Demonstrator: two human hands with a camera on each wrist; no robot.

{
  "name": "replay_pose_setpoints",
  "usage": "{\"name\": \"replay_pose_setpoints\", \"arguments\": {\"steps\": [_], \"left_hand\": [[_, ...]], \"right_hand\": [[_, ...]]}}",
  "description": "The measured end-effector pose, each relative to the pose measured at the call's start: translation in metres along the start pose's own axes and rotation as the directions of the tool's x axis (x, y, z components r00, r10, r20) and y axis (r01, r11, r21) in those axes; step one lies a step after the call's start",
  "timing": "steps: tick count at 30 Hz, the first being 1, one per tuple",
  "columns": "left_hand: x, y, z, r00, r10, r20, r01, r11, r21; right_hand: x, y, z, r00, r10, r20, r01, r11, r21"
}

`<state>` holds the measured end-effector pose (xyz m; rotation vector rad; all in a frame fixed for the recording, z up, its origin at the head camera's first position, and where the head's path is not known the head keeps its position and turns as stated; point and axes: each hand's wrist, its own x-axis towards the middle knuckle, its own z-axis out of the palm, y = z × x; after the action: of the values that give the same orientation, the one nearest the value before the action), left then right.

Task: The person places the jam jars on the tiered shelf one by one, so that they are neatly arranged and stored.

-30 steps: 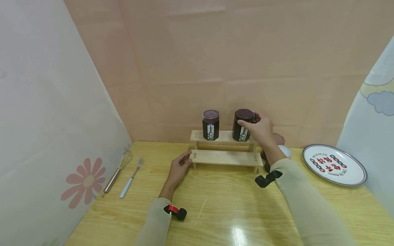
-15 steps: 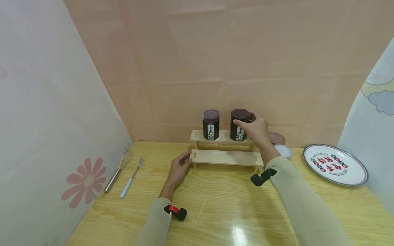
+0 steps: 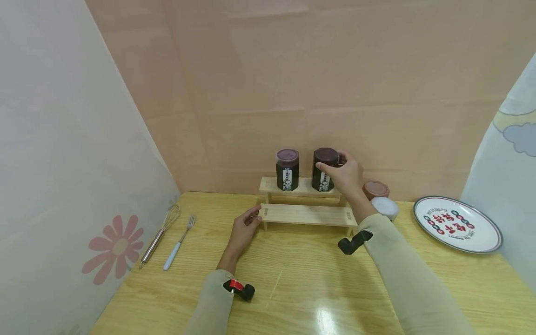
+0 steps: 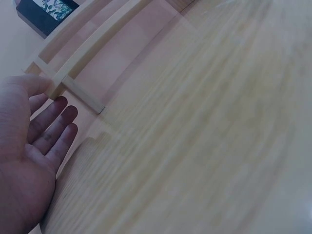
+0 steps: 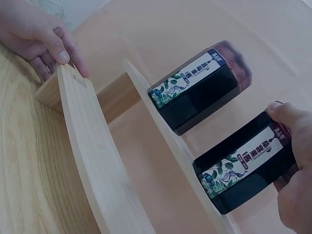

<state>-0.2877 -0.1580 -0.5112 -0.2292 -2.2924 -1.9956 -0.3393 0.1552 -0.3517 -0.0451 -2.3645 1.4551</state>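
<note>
A two-tier wooden shelf (image 3: 310, 215) stands on the table near the back wall. My left hand (image 3: 244, 232) holds the left end of its lower board; in the left wrist view the thumb and index finger meet at that end (image 4: 57, 88). My right hand (image 3: 351, 180) grips a dark octagonal jar (image 5: 248, 168) near its lid, thumb at the front, the other fingers partly hidden behind. The jar is upright, its base at the upper board. To its left, a second jar (image 3: 287, 172) with a purple lid and white label stands on the same board.
Behind my right forearm are a reddish-lidded container (image 3: 376, 188) and a white rounded lid (image 3: 385, 207). An oval plate (image 3: 477, 232) with red characters lies at the right. A whisk (image 3: 157, 239) and a blue-handled fork (image 3: 177, 246) lie at the left.
My right hand has shifted the gripped jar slightly left along the upper board, nearer the other jar. The containers behind my right forearm show more. My left hand stays in place.
</note>
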Motion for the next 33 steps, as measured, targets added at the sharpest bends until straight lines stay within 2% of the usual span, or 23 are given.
{"name": "replay_pose_setpoints", "arguments": {"steps": [9, 14, 23, 33], "left_hand": [[0.002, 0.001, -0.001, 1.0, 0.016, -0.01, -0.016, 1.0, 0.004], [0.002, 0.0, 0.0, 1.0, 0.018, -0.002, -0.018, 1.0, 0.008], [0.004, -0.005, 0.0, 1.0, 0.017, 0.002, -0.017, 0.999, 0.033], [0.004, -0.004, -0.006, 1.0, 0.015, -0.009, -0.015, 0.999, 0.029]], "right_hand": [[0.0, 0.002, 0.002, 0.998, -0.052, 0.024, 0.052, 0.999, 0.002], [-0.003, 0.005, -0.003, 0.995, -0.07, 0.068, 0.066, 0.996, 0.058], [-0.013, 0.017, -0.045, 0.984, -0.073, 0.163, 0.064, 0.996, 0.061], [-0.035, 0.058, -0.092, 0.99, -0.069, 0.125, 0.071, 0.997, -0.012]]}}
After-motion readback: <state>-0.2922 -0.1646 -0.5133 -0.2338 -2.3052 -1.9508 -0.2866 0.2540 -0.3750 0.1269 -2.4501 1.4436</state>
